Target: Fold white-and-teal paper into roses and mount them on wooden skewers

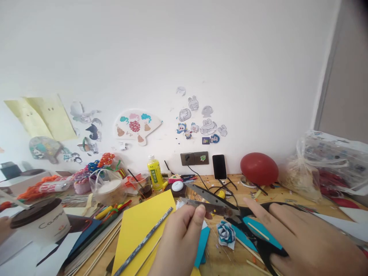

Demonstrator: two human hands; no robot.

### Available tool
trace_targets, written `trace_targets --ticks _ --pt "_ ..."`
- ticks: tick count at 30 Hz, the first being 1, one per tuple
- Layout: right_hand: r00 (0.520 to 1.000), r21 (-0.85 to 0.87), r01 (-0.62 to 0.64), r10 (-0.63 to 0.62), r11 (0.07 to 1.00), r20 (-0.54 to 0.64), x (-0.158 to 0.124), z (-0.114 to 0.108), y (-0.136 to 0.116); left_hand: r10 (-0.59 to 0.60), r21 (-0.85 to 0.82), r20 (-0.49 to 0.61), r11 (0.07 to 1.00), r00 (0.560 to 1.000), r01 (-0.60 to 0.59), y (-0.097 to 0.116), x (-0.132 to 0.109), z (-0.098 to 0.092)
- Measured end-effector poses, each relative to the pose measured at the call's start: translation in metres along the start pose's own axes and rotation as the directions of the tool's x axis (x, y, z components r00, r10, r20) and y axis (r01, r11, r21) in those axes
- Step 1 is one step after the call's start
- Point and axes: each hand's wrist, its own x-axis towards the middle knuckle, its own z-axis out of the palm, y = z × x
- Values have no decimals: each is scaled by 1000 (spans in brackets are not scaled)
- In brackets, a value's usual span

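Note:
My right hand (304,241) grips the black handles of large scissors (215,201), whose blades stand open and point left. My left hand (184,234) pinches something small and thin right at the lower blade; I cannot make out what it is. Under the hands lie strips of teal paper (258,228) and a small blue-and-white paper rose (226,233). A yellow sheet (138,230) with a dark stick (149,235) across it lies left of my left hand.
A paper cup with a lid (40,222) stands at the left, with thin wooden sticks (97,245) beside it. Along the wall are a yellow bottle (154,172), a phone (219,166), a red balloon (259,168) and plastic bags (330,165).

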Motion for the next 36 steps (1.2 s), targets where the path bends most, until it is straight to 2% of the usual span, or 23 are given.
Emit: trace_targets --ticks 5,11,18,22,28,32,36 --pt "993 -44 -120 120 992 0 2 1 -10 4 -79 -87 997 996 -10 -2 -4 8" --pt "989 10 -132 131 991 64 -1 2 -12 -32 -211 -12 977 999 29 -7 -6 10" --pt "990 -31 -136 135 990 -49 -7 2 -15 19 -255 4 967 1000 -18 -3 -8 7" --pt "998 -63 -53 51 997 -47 -8 1 -15 26 -249 -21 968 999 -30 3 -9 6" --pt "992 -43 -124 124 991 0 0 2 -15 6 -262 -3 965 1000 -6 5 -10 0" --pt "989 -26 -147 148 989 17 4 2 -17 -22 -296 -47 955 999 7 3 -9 2" --pt "991 -9 -132 132 991 15 2 3 -17 7 -191 -104 981 995 -27 3 -9 5"
